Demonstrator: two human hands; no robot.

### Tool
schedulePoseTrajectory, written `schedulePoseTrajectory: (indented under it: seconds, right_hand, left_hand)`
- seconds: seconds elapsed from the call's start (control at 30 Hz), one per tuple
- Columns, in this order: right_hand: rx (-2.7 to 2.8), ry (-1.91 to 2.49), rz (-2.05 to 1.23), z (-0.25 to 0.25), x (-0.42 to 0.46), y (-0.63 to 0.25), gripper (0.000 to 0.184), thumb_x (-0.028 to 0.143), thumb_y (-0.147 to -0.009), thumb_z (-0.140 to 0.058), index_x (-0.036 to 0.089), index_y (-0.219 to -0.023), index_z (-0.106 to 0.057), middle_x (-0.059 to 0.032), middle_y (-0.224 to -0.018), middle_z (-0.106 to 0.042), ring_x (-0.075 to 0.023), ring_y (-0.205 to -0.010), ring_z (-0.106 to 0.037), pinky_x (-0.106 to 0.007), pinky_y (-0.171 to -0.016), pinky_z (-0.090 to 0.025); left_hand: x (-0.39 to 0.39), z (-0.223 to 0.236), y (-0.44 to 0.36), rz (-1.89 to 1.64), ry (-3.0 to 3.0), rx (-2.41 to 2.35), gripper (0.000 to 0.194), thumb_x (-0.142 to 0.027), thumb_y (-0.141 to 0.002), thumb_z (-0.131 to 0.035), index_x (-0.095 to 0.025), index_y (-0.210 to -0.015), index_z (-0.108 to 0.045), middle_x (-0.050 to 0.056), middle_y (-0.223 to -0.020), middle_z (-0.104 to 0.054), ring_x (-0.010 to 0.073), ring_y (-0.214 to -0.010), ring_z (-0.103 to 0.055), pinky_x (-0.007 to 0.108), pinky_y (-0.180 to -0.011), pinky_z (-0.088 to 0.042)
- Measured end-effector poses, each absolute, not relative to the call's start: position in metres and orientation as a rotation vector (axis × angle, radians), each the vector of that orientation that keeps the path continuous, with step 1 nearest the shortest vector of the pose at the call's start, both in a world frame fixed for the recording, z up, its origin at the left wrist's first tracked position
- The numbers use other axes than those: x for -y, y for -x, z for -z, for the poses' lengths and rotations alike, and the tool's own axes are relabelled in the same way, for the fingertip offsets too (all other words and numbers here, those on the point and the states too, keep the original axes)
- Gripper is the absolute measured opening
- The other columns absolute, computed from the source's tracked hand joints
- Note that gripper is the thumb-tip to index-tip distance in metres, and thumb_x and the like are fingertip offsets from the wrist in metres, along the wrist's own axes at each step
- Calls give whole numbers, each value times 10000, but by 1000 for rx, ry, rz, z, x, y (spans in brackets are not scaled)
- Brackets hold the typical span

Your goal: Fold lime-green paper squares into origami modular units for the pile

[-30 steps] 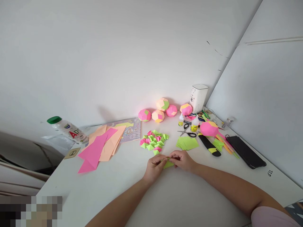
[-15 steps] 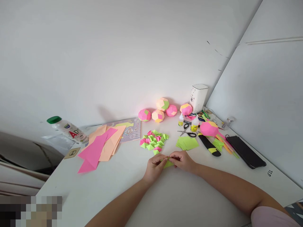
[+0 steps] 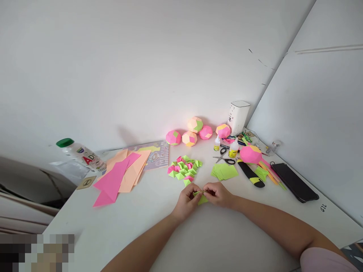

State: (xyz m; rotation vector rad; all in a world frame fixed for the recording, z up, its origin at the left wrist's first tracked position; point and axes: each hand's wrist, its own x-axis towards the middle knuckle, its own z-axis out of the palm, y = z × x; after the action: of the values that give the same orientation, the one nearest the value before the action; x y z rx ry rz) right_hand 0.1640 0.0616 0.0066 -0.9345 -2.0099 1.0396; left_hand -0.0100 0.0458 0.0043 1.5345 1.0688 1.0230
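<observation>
A small piece of green paper point(image 3: 202, 199) is pinched between both hands near the table's front. My left hand point(image 3: 187, 199) grips its left side with thumb and fingers closed. My right hand point(image 3: 217, 194) pinches its upper right edge, the fingertips of the two hands almost touching. The fingers partly cover the paper, so its folds are hard to make out. Just beyond the hands lies a cluster of folded green and pink paper pieces point(image 3: 185, 169). A stack of flat green paper squares point(image 3: 225, 171) rests past my right hand.
Scissors point(image 3: 224, 157), glue bottles point(image 3: 233, 149), a cutter knife point(image 3: 251, 173) and a black phone point(image 3: 295, 182) lie to the right. Faceted paper balls point(image 3: 189, 138) stand by the wall. Leftward are pink and peach paper sheets point(image 3: 113, 181), a notebook point(image 3: 159, 156) and a tilted bottle point(image 3: 85, 156).
Both hands have shifted very slightly toward me with the green paper between them. The fingertips have adjusted along its upper edge. Everything else on the table stays put.
</observation>
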Motion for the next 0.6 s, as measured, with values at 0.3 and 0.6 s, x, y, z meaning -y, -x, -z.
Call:
schedulePoseTrajectory:
  seconds: [0.3,0.6]
  right_hand:
    - [2118,911,-1030,-3,-63,-167,168,194,-766,-472,163,-603,-445,58,-508,-379,-71,-456,-315,-189,-436,-257]
    - [2031,928,-1143,-3,-64,-166,169,207,-751,-496,158,-595,-458,58,-491,-386,-66,-440,-307,-185,-415,-246]
  left_hand:
    - [-44,-3,10,-954,-1464,-1036,312,-392,-761,-567,-185,-615,-385,-74,-507,-355,68,-462,-287,192,-450,-238]
    - [-44,-3,10,-980,-1589,-1088,402,-356,-782,-519,-199,-534,-243,-73,-512,-254,74,-480,-228,206,-459,-220]
